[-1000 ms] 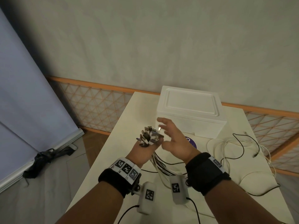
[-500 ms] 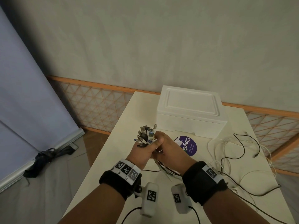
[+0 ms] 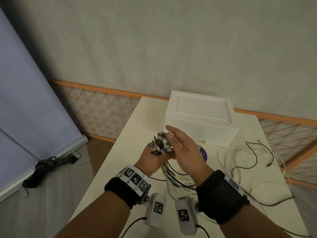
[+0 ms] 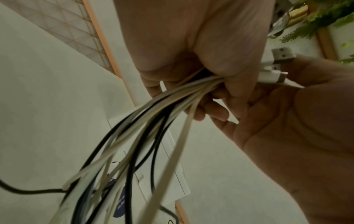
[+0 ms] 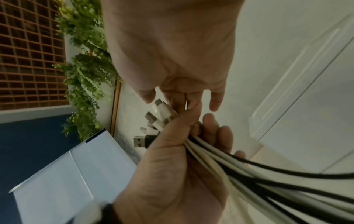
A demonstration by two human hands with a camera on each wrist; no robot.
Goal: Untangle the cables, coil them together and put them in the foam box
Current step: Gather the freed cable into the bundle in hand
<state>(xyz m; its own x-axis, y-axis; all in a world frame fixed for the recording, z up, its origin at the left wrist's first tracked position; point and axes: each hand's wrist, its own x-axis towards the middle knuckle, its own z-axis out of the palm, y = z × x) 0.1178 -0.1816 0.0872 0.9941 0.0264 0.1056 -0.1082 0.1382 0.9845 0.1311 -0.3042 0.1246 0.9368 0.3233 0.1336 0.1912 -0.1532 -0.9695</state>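
Fingers (image 4: 208, 109) of left hand (image 3: 152, 160) curled tight round bundle of cables (image 3: 173, 172), plug ends (image 3: 160, 142) fanned above the fist, black and white strands trailing down to desk (image 3: 137, 134). Right hand (image 3: 186, 152) just beside the plugs, fingers straight and relaxed, gripping nothing. Loose cable loops (image 3: 240, 157) spread on desk at right. Purple disc (image 3: 203, 152) partly hidden behind right hand. One foam box (image 3: 201, 117), lid on, at far desk edge. Lattice panel (image 3: 99, 112) beneath plain wall beyond.
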